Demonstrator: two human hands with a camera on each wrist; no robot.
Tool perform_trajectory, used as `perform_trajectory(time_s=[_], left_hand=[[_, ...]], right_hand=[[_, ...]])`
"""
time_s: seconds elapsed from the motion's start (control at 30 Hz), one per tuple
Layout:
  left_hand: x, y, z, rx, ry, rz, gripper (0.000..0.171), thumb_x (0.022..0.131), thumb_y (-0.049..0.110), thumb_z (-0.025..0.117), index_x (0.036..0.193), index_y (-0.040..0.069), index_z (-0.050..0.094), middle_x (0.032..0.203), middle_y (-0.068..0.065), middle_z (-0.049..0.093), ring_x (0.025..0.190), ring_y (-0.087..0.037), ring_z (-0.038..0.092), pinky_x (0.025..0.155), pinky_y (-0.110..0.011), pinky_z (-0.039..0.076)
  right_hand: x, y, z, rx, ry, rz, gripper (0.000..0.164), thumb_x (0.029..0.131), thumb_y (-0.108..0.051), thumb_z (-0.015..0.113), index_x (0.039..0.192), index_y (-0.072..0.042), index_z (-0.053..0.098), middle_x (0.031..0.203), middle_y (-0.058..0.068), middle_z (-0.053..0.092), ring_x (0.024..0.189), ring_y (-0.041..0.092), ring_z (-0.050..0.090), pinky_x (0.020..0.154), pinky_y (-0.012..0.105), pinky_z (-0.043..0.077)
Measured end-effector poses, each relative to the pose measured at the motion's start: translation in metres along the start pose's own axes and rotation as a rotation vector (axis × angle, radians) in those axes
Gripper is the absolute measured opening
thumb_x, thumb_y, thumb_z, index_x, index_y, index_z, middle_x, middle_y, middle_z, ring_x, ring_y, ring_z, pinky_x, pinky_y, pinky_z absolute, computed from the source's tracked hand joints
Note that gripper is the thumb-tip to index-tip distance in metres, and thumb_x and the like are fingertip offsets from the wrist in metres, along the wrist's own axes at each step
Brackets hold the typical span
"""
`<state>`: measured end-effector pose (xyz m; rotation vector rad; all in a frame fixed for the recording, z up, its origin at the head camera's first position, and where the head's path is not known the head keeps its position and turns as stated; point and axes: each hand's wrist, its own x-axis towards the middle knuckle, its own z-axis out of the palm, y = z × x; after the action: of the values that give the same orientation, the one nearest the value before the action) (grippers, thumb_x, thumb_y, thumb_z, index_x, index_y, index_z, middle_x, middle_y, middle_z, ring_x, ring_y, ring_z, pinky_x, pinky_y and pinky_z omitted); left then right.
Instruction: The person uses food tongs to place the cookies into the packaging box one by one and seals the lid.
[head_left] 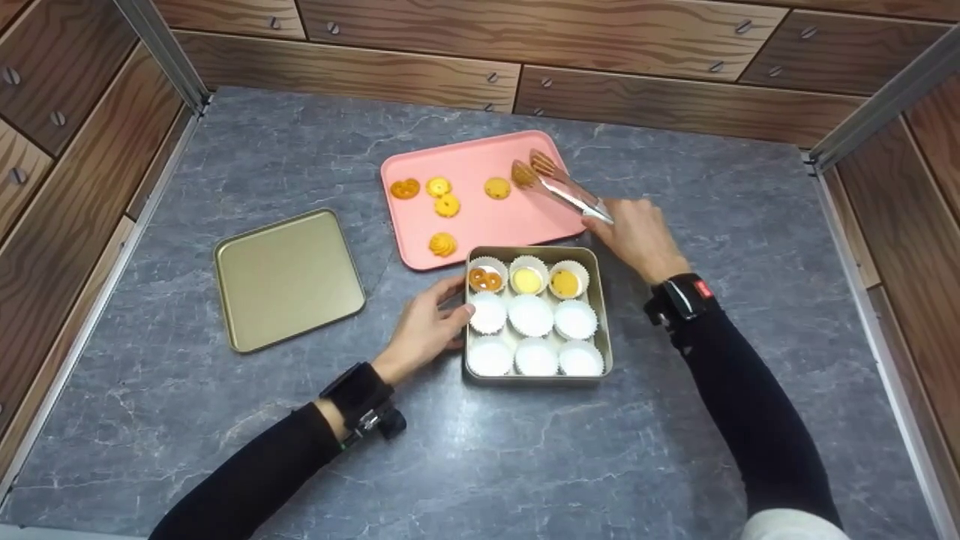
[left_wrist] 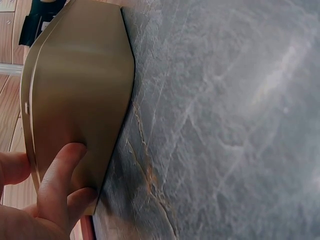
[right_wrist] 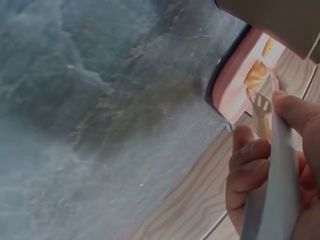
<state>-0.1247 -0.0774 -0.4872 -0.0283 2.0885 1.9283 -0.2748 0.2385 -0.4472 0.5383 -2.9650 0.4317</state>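
My right hand holds a pair of tongs over the right end of a pink tray. The tongs' tips stand apart; a cookie shows by them in the right wrist view, but I cannot tell whether they touch it. My left hand grips the left wall of a square gold tin, thumb over the rim and fingers against the outside. White paper cups fill the tin in rows. Its back row holds a pretzel cookie, a pale yellow cookie and a golden round cookie.
On the tray lie another pretzel cookie, two touching yellow cookies, a swirled cookie and a round cookie. A gold lid lies left of the tin. Wood-patterned panels border the grey marbled table.
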Motion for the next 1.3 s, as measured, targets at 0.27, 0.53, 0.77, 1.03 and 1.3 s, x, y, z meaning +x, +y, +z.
perform_trajectory(time_s=[0.27,0.53,0.77,1.03,1.3], left_hand=[[-0.001,0.000,0.000,0.003,0.007,-0.012,0.060,0.100,0.008,0.064,0.156,0.007,0.042,0.158,-0.022,0.043,0.126,-0.039,0.061,0.078,-0.033,0.066],[-0.001,0.002,-0.005,-0.088,0.015,-0.048,0.062,0.099,0.004,0.066,0.156,0.004,0.041,0.158,-0.023,0.042,0.124,-0.039,0.062,0.080,-0.039,0.066],[0.002,0.003,-0.007,-0.168,0.032,-0.079,0.061,0.097,0.003,0.068,0.154,0.003,0.046,0.155,-0.021,0.047,0.117,-0.035,0.066,0.076,-0.042,0.067],[0.003,0.001,-0.007,-0.209,0.014,-0.086,0.058,0.097,0.002,0.065,0.152,0.002,0.048,0.155,-0.019,0.048,0.119,-0.035,0.065,0.076,-0.043,0.067],[0.001,0.003,-0.005,-0.221,0.003,-0.106,0.061,0.097,0.001,0.065,0.154,0.003,0.045,0.156,-0.020,0.046,0.118,-0.035,0.066,0.080,-0.044,0.066]], right_hand=[[-0.016,0.003,-0.010,0.110,-0.003,0.037,0.032,0.100,-0.034,0.069,0.095,-0.002,0.069,0.066,0.007,0.054,0.057,0.027,0.053,0.046,0.037,0.044],[-0.036,-0.002,-0.021,0.149,0.013,0.033,0.035,0.101,-0.037,0.068,0.109,-0.003,0.073,0.069,0.007,0.058,0.055,0.022,0.051,0.046,0.033,0.041],[-0.058,-0.006,-0.031,0.156,0.042,-0.007,0.035,0.101,-0.036,0.067,0.110,-0.002,0.073,0.068,0.006,0.059,0.053,0.017,0.046,0.042,0.029,0.038],[-0.081,-0.012,-0.036,0.169,0.066,-0.035,0.043,0.099,-0.034,0.071,0.125,0.000,0.071,0.076,0.010,0.068,0.056,0.018,0.052,0.046,0.030,0.044],[-0.102,-0.020,-0.040,0.137,0.071,-0.076,0.037,0.098,-0.032,0.073,0.118,-0.001,0.073,0.074,0.007,0.066,0.055,0.018,0.051,0.046,0.030,0.043]])
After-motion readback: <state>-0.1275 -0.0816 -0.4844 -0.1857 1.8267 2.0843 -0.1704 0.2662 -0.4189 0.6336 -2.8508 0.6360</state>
